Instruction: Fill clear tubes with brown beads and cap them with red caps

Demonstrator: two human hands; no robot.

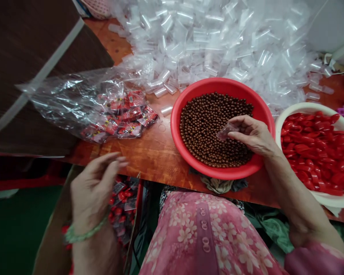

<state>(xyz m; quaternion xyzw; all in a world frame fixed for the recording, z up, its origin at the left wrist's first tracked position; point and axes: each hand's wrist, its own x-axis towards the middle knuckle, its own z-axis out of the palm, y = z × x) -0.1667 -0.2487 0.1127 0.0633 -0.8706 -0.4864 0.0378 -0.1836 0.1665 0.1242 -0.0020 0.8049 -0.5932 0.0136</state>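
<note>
Over a red basin [176, 143], my right hand [253, 133] pinches a small clear plastic tube [227, 131] between thumb and fingers. The tube is tilted just above the small round brown balls [212, 130] that fill much of the basin. My left hand [96, 191], slightly blurred and wearing a green bracelet, is in the air near the table's front edge with its fingers loosely stretched. No object shows in it. Below it stands a cardboard box [55, 217] with red-topped clear pieces [122, 217] inside, partly hidden by the hand and forearm.
A large heap of clear plastic tubes [206, 46] covers the back of the table [151, 160]. A clear bag [71, 95] with red printed packets [126, 116] lies at the left. At right, a white basin [329, 200] holds red plastic pieces [315, 152].
</note>
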